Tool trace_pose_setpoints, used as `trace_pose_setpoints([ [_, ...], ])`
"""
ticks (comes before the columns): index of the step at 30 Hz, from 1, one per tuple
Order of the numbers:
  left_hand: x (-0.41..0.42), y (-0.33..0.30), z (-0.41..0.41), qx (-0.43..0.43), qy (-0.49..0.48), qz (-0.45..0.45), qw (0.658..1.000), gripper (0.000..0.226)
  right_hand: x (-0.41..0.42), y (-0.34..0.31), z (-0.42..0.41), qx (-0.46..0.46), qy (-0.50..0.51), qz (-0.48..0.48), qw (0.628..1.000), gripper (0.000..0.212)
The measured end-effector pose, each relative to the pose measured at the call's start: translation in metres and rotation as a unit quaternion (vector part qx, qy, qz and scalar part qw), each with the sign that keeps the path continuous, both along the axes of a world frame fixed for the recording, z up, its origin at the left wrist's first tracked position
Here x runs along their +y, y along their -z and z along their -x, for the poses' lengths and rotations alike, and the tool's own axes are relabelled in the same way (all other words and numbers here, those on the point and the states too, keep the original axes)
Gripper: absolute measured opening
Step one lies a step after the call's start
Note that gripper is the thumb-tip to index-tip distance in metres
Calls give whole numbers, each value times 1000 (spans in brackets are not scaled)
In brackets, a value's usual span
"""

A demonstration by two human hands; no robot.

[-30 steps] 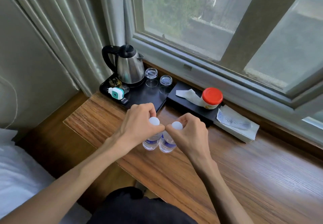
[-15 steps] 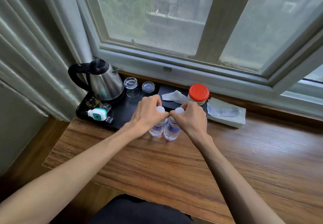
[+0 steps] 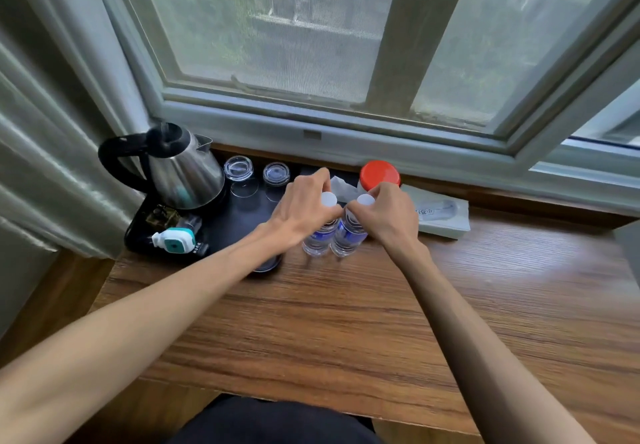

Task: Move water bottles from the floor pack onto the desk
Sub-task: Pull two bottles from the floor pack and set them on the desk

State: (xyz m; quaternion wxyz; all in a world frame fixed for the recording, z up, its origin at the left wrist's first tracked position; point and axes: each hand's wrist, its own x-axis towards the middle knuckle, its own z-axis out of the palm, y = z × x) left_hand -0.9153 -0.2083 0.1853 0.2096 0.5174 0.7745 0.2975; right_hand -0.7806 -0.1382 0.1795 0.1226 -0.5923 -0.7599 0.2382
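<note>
Both bottles now stand farther back on the worktop (image 3: 346, 322) than half a second ago, closer to the black tray and the window, with the hands carried along on them.

At far left a steel kettle (image 3: 180, 169) sits on the black tray (image 3: 239, 232), with a small white-and-teal device (image 3: 175, 239) in front of it and two upturned glasses (image 3: 239, 175) beside it. The left hand (image 3: 304, 204) has its grip closed around the neck of the left water bottle (image 3: 317, 239), just under its white cap. Touching it on the right stands the right water bottle (image 3: 348, 237), upright on the wood, its neck clamped the same way by the grip of the right hand (image 3: 384, 215). The fingertips of the two hands meet between the caps. Just behind the right hand is a jar with a red lid (image 3: 379, 175), and a flat wrapped packet (image 3: 440, 215) lies farther right, beneath the window frame.
</note>
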Motion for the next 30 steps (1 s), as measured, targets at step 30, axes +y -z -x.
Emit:
trace_pose_setpoints([
  [30,1,8,19,39,36,6,999,37,-12,-1,3,29,2,-18,999,34],
])
